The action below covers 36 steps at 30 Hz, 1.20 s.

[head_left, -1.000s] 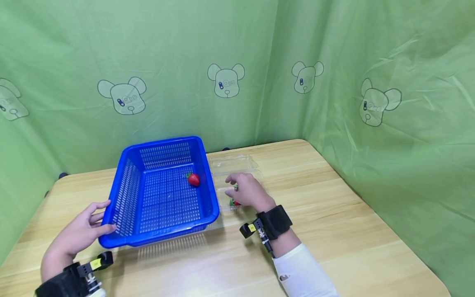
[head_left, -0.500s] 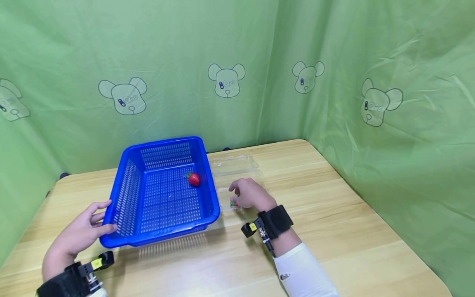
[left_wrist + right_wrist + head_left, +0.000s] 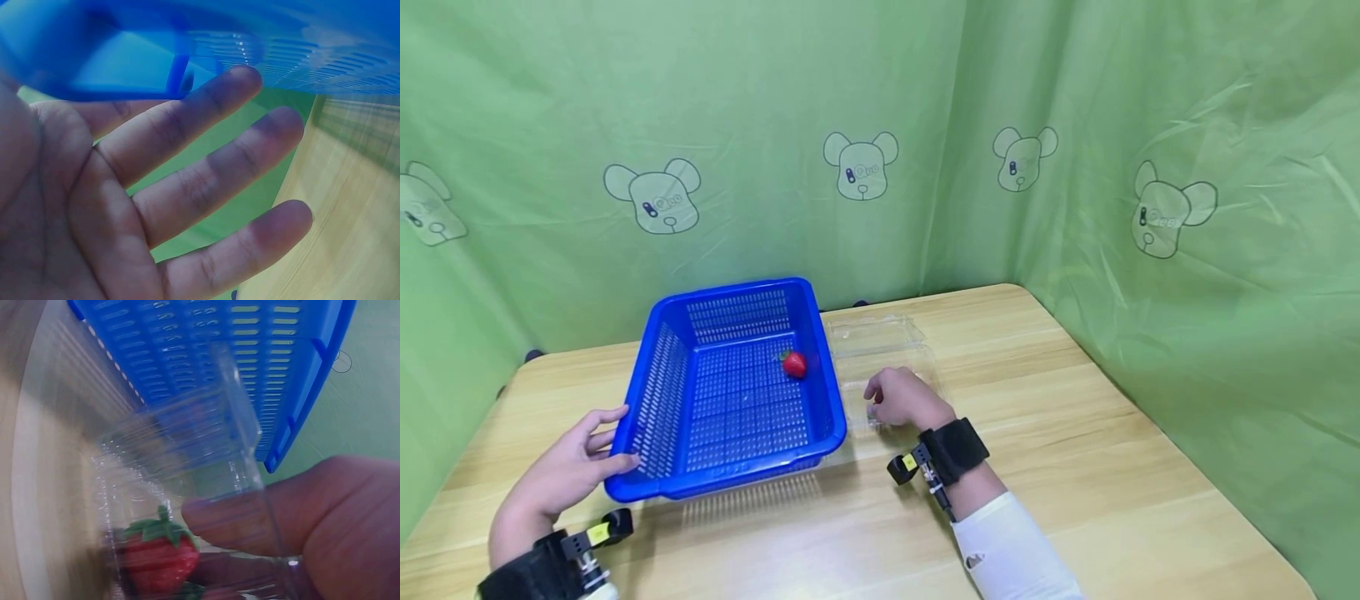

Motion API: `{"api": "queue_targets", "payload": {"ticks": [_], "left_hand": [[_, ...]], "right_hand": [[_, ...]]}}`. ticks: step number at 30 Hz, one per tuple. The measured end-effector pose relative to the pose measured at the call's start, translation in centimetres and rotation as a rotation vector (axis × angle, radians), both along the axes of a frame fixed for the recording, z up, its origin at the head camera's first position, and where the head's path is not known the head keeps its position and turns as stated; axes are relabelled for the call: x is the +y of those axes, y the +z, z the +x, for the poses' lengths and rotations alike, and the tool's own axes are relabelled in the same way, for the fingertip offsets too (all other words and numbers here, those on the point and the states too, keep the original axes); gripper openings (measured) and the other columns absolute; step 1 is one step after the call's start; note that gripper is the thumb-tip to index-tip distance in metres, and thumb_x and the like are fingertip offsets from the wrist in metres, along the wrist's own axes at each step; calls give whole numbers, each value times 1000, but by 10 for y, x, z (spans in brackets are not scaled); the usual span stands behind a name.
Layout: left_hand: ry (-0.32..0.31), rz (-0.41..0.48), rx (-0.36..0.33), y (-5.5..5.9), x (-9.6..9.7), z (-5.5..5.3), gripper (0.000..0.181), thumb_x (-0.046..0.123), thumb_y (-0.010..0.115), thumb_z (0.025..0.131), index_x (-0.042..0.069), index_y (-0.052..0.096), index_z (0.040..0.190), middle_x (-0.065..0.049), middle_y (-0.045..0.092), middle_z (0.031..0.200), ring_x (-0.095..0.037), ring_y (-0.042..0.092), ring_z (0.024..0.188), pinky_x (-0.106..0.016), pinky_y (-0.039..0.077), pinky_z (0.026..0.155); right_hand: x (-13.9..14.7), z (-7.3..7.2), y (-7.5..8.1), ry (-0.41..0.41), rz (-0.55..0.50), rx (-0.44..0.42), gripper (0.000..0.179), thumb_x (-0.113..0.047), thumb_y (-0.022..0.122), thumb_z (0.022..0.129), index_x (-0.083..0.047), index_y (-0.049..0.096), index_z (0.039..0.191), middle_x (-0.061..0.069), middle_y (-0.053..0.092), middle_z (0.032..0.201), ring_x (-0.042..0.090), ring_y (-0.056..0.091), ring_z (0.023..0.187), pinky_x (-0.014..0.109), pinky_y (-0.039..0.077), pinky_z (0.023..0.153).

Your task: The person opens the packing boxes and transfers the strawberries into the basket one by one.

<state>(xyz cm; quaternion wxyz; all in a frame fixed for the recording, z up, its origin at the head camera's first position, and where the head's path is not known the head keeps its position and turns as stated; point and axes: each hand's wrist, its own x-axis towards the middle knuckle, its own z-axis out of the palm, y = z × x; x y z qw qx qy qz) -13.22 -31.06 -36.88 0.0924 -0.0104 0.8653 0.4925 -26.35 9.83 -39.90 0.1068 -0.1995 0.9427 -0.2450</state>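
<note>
My left hand grips the near left corner of a blue plastic basket, thumb over the rim and fingers along the outside. In the left wrist view those fingers are spread below the rim. One red strawberry lies inside the basket toward its right wall. To the right, my right hand reaches down into a clear plastic clamshell box, fingers curled in. The right wrist view shows a strawberry behind the clear wall, with thumb and fingers at it. A bit of a second leafy top shows below.
Everything stands on a light wooden table. Green curtains with bear-head prints hang behind and to both sides. The box sits close against the basket's right side, its lid folded out toward the back.
My right hand has come down and a little nearer inside the clear box, its fingers drawing together over a strawberry. The left hand has kept its hold on the basket.
</note>
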Motion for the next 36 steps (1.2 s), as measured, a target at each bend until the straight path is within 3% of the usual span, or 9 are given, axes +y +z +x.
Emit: {"api": "queue_targets", "payload": {"ticks": [13,22,36], "left_hand": [[-11,23,1,-2,1,0,76,9,64,92,-10,15,147,-42,40,135,-44,58,112,-52,51,90],[-18,7,9,-2,-2,-1,76,9,63,92,-11,14,148,-42,40,135,-44,57,113,-55,48,93],[-8,5,7,-4,-4,-1,77,11,64,92,-9,16,148,-42,41,135,-44,57,113,-55,48,93]], "right_hand": [[1,-2,-4,-5,-8,-13,18,-1,67,80,-4,72,97,2,64,82,15,57,63,27,49,54],[1,-2,-5,-24,3,-39,12,-5,70,81,-6,72,92,2,64,82,16,57,65,27,49,55],[-2,-3,-4,3,-2,20,15,-7,64,86,-3,72,98,-1,63,78,14,57,67,27,48,58]]}}
